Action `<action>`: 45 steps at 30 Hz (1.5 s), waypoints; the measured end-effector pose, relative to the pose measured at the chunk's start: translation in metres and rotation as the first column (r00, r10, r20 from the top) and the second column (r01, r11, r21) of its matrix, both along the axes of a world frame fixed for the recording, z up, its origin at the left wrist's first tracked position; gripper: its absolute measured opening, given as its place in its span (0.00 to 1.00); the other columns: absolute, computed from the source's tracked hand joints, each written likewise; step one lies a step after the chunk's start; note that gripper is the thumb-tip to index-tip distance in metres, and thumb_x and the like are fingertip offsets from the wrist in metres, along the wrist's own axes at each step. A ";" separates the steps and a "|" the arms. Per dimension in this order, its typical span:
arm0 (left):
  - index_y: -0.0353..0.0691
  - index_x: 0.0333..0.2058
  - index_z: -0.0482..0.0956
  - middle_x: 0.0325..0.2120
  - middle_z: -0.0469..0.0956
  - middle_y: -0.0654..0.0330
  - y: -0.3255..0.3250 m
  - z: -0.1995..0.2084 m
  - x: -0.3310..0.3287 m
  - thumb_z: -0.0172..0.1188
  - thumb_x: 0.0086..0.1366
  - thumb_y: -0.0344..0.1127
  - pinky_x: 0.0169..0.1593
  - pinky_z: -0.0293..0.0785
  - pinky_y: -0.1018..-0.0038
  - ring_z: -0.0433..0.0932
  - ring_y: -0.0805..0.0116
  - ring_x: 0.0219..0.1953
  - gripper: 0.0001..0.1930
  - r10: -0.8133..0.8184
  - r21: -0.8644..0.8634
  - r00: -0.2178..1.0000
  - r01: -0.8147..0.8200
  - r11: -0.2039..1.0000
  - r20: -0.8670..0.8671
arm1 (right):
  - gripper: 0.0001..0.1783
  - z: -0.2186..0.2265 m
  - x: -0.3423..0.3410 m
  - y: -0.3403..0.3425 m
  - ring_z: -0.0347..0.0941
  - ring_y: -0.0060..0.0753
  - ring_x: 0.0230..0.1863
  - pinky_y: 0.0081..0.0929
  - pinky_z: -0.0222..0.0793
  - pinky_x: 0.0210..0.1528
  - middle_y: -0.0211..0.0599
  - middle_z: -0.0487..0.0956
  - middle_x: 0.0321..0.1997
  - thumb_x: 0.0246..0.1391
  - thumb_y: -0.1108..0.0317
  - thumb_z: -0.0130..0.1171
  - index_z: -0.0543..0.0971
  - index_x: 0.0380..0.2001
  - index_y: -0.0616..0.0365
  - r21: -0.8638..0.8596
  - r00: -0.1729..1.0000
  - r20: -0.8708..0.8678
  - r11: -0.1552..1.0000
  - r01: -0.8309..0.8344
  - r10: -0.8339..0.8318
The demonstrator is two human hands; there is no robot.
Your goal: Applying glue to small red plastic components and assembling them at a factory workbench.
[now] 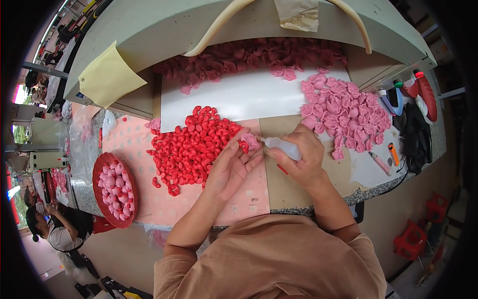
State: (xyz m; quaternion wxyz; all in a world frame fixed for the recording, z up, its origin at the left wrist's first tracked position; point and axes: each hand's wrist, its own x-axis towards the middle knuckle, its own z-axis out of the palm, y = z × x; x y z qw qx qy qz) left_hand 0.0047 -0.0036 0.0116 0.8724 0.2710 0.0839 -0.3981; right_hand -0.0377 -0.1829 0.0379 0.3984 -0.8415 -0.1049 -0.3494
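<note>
"Pink is the flower (250,140), but where does it sit?"

"Up at the fingertips of the left hand (230,173), over the middle of the tabletop (438,134). That hand is turned palm up, with the flower pinched between thumb and fingers."

"Is something red there too?"

"Yes, a small red piece (244,146) shows just under the flower's left side. Whether the two are joined cannot be told."

"What about the right hand (306,157)?"

"It grips a white squeeze bottle (285,149), fingers wrapped round it, the thin tip pointing left at the flower. Whether the tip touches is too small to tell."

"And around the hands?"

"Left of them, a heap of red pieces (186,149) spreads over a pink sheet (149,204). Toward the right edge lies a pile of pink flowers (343,112), with an orange tool (394,154) between it and the near right corner."

"Anything by the near left corner?"

"A red bowl (103,160) filled with pink balls (118,192). Well beyond the left edge, another person (64,231) sits."
</note>
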 end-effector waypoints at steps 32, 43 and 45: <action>0.38 0.59 0.56 0.54 0.64 0.57 0.001 0.007 0.002 0.47 0.63 0.30 0.63 0.58 0.68 0.64 0.64 0.57 0.24 0.116 -0.063 0.993 -0.114 0.991 0.014 | 0.18 -0.004 -0.001 -0.001 0.64 0.34 0.20 0.26 0.59 0.21 0.39 0.71 0.22 0.37 0.66 0.69 0.73 0.29 0.62 -0.030 0.999 0.042 1.000 -0.006 0.007; 0.38 0.59 0.55 0.54 0.64 0.57 0.001 0.007 0.002 0.47 0.63 0.30 0.63 0.57 0.67 0.64 0.64 0.57 0.25 0.120 -0.058 0.993 -0.118 0.991 0.023 | 0.17 -0.004 -0.002 0.000 0.65 0.34 0.20 0.27 0.60 0.22 0.39 0.71 0.22 0.37 0.67 0.68 0.73 0.29 0.62 -0.040 0.999 0.046 0.999 0.002 0.000; 0.38 0.59 0.55 0.55 0.63 0.57 0.001 0.007 0.002 0.47 0.63 0.30 0.63 0.57 0.67 0.63 0.63 0.58 0.25 0.118 -0.059 0.993 -0.117 0.991 0.022 | 0.17 -0.004 -0.002 0.000 0.65 0.34 0.20 0.27 0.60 0.22 0.39 0.71 0.22 0.37 0.67 0.68 0.73 0.29 0.62 -0.037 0.999 0.043 0.999 0.001 0.000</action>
